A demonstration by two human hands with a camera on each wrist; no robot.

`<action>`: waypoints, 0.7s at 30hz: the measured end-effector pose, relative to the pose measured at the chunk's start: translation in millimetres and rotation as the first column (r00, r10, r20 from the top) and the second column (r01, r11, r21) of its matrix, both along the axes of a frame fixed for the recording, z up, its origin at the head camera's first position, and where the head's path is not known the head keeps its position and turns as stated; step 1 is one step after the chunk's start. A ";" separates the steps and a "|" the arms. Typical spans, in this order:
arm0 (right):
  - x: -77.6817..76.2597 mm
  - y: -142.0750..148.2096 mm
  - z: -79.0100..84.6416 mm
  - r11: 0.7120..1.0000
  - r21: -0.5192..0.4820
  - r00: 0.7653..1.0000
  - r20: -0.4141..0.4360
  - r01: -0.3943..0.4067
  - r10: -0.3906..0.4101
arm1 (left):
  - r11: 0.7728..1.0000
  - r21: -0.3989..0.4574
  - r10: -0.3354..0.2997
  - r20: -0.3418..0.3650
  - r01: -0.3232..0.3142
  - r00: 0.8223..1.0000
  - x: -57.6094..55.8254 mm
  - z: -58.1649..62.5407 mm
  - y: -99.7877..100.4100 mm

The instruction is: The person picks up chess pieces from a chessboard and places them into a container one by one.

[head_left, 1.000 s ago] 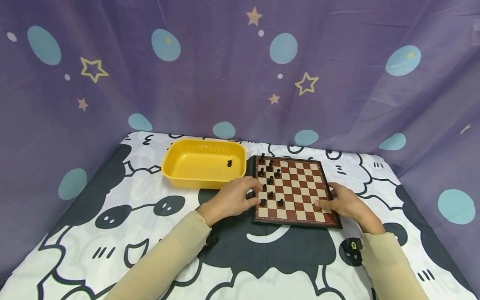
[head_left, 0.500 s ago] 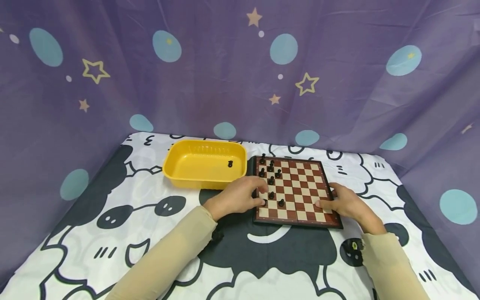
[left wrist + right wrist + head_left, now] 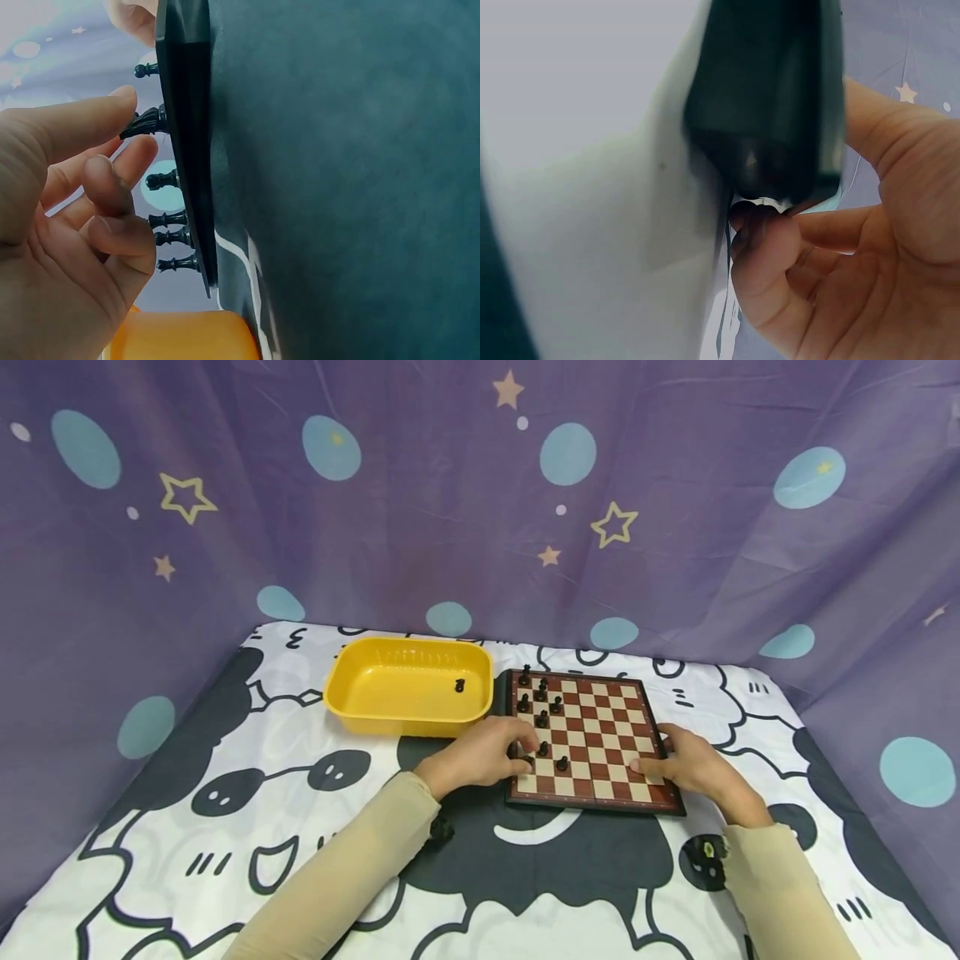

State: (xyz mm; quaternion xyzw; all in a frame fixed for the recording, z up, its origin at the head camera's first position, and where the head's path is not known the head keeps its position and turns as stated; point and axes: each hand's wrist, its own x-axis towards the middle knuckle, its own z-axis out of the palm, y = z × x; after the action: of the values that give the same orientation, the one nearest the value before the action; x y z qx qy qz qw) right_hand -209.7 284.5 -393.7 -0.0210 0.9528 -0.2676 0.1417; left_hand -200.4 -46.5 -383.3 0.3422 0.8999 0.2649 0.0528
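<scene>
My left hand (image 3: 480,753) reaches over the left edge of a red-and-cream chessboard (image 3: 577,787). Its thumb and forefinger pinch a black chess knight (image 3: 151,120), which stands at the board's edge in the left wrist view. From above, the fingers partly hide that piece. My right hand (image 3: 693,768) grips the right side of the board, thumb on top; the right wrist view shows fingers curled at the dark underside (image 3: 757,97). Several other black pieces stand on the left columns, among them a pawn (image 3: 562,763) and a tall piece (image 3: 524,676) in the far corner.
A yellow plastic tray (image 3: 405,727) sits just left of the board, with a small black piece (image 3: 460,686) lying inside. The cloth (image 3: 570,927) has a black-and-white cartoon print. Behind the table hangs a purple curtain (image 3: 465,527) with stars and blue ovals.
My left hand has shifted slightly right over the board's edge, and its thumb and forefinger have come together at the knight. My right hand keeps its grip on the board.
</scene>
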 end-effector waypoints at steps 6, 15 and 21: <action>-0.3 -1.2 0.7 1.000 0.011 1.000 0.006 0.003 -0.003 | 1.000 -0.008 -0.001 0.019 0.001 1.000 -1.7 -2.6 -0.9; 1.3 0.1 1.9 0.999 0.036 0.999 0.032 0.016 -0.017 | 0.999 -0.043 -0.013 0.021 0.014 1.000 -2.5 -4.0 0.5; 0.4 -0.9 2.1 0.999 0.039 0.999 0.031 0.016 -0.017 | 0.998 -0.061 -0.019 0.028 0.021 0.999 -3.0 -2.5 0.5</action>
State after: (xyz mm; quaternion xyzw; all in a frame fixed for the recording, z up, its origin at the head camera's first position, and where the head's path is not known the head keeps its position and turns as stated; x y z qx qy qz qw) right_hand -209.3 283.5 -391.6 -0.0063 0.9556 -0.2506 0.1549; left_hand -203.4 -46.0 -385.8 0.3458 0.9034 0.2413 0.0783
